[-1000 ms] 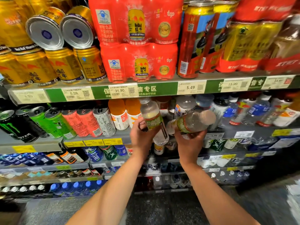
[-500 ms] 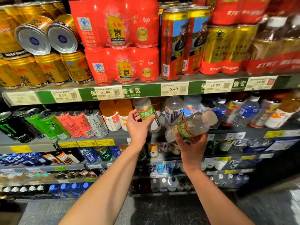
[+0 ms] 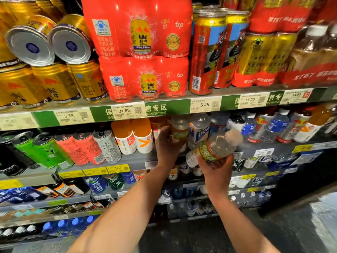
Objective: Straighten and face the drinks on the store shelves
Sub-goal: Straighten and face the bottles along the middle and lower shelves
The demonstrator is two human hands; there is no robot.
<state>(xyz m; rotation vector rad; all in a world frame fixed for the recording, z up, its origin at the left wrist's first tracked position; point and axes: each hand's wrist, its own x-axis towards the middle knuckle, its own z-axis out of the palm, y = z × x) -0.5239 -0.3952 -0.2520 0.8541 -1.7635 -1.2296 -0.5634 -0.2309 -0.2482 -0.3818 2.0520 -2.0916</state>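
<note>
Red multipacks sit on the top shelf, orange-capped bottles just left of the gap. The lower shelves are too blurry to read. Left hand grips an upright clear bottle on the middle shelf; right hand holds a second green-label bottle tilted out front.

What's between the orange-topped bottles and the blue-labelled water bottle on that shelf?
In the head view: the left hand holding a green-labelled bottle upright.

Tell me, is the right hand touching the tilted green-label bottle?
Touching. The head view shows the right hand gripping the tilted bottle from below.
</note>
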